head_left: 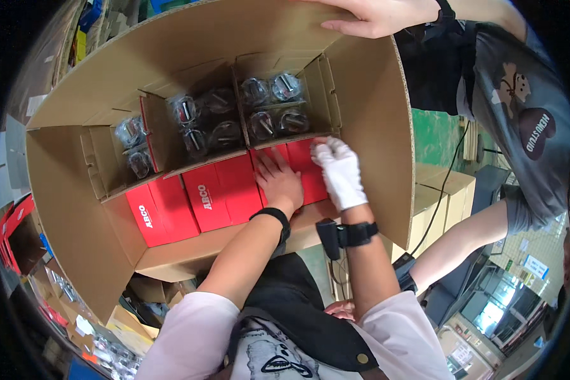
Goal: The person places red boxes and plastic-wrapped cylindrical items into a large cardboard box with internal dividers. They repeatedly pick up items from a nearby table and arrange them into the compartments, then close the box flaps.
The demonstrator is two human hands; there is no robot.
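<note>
Across the near side of a large open carton (215, 259) runs a row of red boxes (218, 193). My left hand (278, 185), bare, lies with fingers spread on the red box toward the right of that row. At the same row's right end is my right hand (339, 171) in a white glove, its fingers curled together against the far edge of the red box (307, 174). Whatever those fingers hold is hidden. Beyond the boxes, cardboard dividers (155, 134) separate several plastic-wrapped metal parts (190, 111), which stand in groups.
A co-worker's hand (377, 14) rests on the carton's far right flap. That person's other arm (465, 244) reaches in from the right, beside a dark cable (449, 171). Pale cartons (446, 190) stand at the right. Loose wrapped parts (117, 358) lie at the lower left.
</note>
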